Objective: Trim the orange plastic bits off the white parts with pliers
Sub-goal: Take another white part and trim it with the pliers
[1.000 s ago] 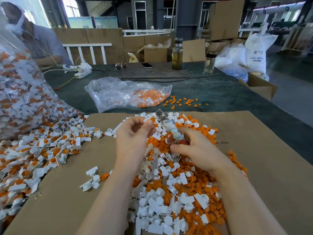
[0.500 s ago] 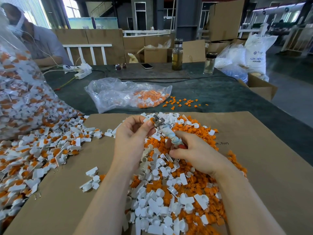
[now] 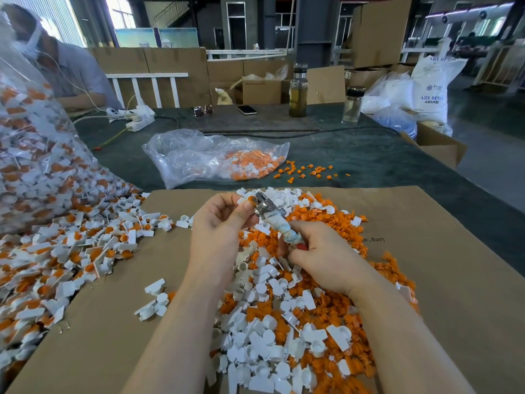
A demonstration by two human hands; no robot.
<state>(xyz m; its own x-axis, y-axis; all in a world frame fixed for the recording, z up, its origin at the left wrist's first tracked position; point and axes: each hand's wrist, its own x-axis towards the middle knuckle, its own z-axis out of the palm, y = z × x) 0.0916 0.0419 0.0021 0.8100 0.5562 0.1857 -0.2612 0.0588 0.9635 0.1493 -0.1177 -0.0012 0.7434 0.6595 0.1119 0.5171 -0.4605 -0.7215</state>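
Note:
My left hand (image 3: pixel 221 228) pinches a small white part with an orange bit (image 3: pixel 247 201) between thumb and fingers. My right hand (image 3: pixel 326 260) grips the tape-wrapped handles of the pliers (image 3: pixel 279 228), whose metal jaws (image 3: pixel 262 204) sit right against the orange bit. Under both hands a heap of trimmed white parts and loose orange bits (image 3: pixel 284 322) covers the brown cardboard sheet (image 3: pixel 443 294). At the left lies a spread of white parts with orange still attached (image 3: pixel 71 251).
A big clear bag of untrimmed parts (image 3: pixel 34 155) leans at the far left. A smaller bag with orange scraps (image 3: pixel 216 157) lies on the green table beyond the cardboard, with bottles (image 3: pixel 298 91), a phone and a power strip. A person sits at the back left.
The pliers' jaws have moved left to meet the part in my left hand. Both hands stay above the heap.

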